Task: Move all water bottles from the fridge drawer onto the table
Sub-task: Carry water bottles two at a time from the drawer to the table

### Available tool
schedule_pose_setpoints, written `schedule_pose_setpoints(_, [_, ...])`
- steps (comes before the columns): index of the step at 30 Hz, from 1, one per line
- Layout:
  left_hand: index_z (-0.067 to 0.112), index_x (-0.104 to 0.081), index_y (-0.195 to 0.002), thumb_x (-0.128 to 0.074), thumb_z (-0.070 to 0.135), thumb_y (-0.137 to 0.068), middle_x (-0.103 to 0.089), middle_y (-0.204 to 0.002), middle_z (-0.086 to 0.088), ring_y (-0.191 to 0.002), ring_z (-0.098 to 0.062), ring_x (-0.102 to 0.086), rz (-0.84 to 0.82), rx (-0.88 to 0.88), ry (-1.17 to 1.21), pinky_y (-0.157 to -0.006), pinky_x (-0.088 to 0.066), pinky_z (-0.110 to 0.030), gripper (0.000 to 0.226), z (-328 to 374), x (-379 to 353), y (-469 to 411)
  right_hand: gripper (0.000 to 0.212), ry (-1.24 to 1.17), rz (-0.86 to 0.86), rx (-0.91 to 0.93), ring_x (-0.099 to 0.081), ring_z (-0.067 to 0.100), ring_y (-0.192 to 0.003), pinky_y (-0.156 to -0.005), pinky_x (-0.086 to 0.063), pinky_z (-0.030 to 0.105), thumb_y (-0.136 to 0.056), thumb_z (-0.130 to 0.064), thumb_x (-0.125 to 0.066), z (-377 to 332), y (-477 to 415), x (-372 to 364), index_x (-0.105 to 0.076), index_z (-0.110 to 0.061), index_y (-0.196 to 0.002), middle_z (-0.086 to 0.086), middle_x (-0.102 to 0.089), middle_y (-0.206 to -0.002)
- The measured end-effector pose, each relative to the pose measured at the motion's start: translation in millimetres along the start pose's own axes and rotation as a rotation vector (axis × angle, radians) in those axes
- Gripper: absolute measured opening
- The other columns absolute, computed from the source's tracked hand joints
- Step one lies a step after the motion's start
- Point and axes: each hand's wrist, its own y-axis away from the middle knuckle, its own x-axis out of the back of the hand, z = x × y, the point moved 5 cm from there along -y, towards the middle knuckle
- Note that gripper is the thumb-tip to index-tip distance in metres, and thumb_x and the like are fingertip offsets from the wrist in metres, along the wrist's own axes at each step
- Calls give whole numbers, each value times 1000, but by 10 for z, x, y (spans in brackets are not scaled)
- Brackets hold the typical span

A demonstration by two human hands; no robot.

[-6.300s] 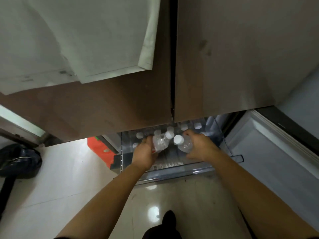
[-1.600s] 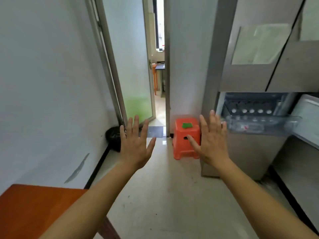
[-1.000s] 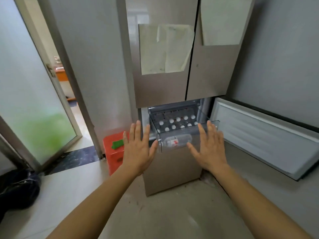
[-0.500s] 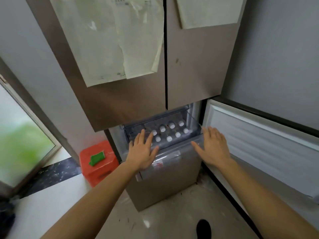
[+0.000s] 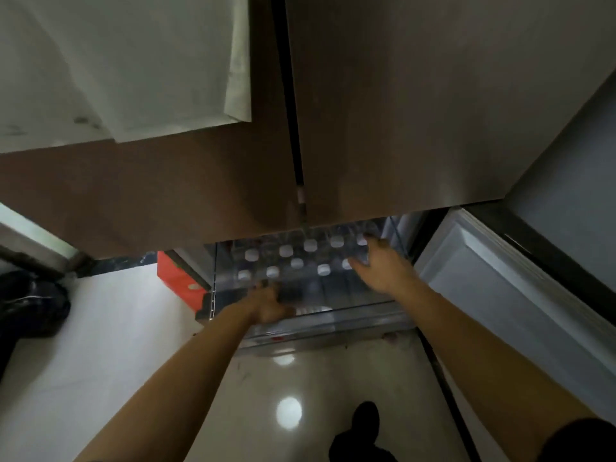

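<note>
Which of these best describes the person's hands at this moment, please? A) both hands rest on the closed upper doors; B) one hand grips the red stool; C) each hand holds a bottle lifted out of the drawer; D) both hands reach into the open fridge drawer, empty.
D: the left hand and right hand are inside the open fridge drawer, holding nothing, with the white-capped water bottles standing beyond them.

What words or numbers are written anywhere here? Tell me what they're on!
None can be read.
Papers on the fridge door: faint dark smudges only, too blurred to read.
Water bottles in the fridge drawer: only plain white caps show, no labels visible.
Bit of red at the drawer's front, near the left hand: too blurred to tell what it is.
Red stool: no writing seen.
</note>
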Motion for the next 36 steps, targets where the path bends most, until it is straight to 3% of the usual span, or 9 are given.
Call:
schedule_pose_setpoints(2, [22, -39, -148, -61, 55, -83, -39, -153, -9, -133, -29, -45, -133, 36, 16, -111, -40, -41, 76, -38, -90, -47, 70, -41, -24, -32, -57, 38, -120, -90, -49, 42, -97, -46, -57, 51, -168, -90, -28, -15, -152, 16, -46, -147])
schedule_pose_setpoints(4, [16, -32, -153, -61, 39, -93, -28, -160, -6, -143, -27, -34, -242, 60, 30, -117, -30, -36, 70, -87, -168, -151, 72, -83, -14, -33, -58, 39, -117, -84, -48, 38, -96, -40, -61, 78, -299, -175, -25, -17, -154, 17, -47, -146])
schedule_pose_setpoints(8, [19, -32, -153, -65, 34, -91, -28, -160, -5, -144, -26, -33, -304, 74, 0, -114, -29, -29, 72, -108, -271, -342, 70, -80, 5, -55, -53, 41, -118, -78, -38, 32, -97, -29, -61, 136, -532, -331, -23, -19, -155, 21, -42, -147])
schedule_pose_setpoints(15, [21, -33, -152, -64, 35, -93, -29, -158, -9, -141, -30, -35, -322, 25, -130, -112, -32, -36, 69, -146, -345, -439, 63, -15, 6, -96, -51, 45, -117, -83, -44, 41, -97, -37, -56, 134, -783, -490, -29, -15, -150, 30, -42, -138])
schedule_pose_setpoints(22, [18, -39, -149, -66, 36, -92, -42, -152, -6, -136, -26, -44, -190, -80, -53, -108, -35, -29, 66, -89, -215, -336, 30, -19, 16, -145, -59, 40, -104, -74, -37, 31, -97, -26, -59, 159, -444, -465, -50, -15, -124, 23, -56, -120])
schedule_pose_setpoints(27, [25, -61, -123, -72, 50, -83, -65, -123, -5, -113, -26, -61, -8, -205, -8, -98, -49, -37, 48, 28, -159, -364, 16, 54, 146, -79, -63, 33, -81, -64, -41, 31, -98, -31, -57, 20, -20, -259, -44, -23, -102, 9, -57, -90])
schedule_pose_setpoints(30, [29, -51, -135, -63, 61, -84, -54, -140, -9, -126, -31, -50, -17, -168, -126, -107, -41, -43, 62, 39, -172, -380, 16, 80, 322, -29, -58, 29, -66, -58, -34, 28, -97, -25, -57, -142, 244, -9, -47, -15, -104, 6, -55, -75])
schedule_pose_setpoints(33, [39, -31, -148, -66, 56, -83, -31, -158, -9, -140, -38, -35, -82, -71, -239, -112, -33, -57, 76, -93, -253, -441, 21, 11, 397, -25, -53, 26, -66, -62, -36, 30, -98, -24, -56, -237, 482, 188, -46, -10, -111, 5, -57, -80])
schedule_pose_setpoints(36, [38, -42, -141, -70, 51, -82, -53, -142, -6, -125, -30, -53, -7, -73, -262, -102, -46, -48, 67, -89, -170, -407, 21, -53, 386, -57, -51, 25, -68, -64, -37, 32, -99, -25, -56, -294, 646, 316, -43, -13, -111, 3, -54, -81])
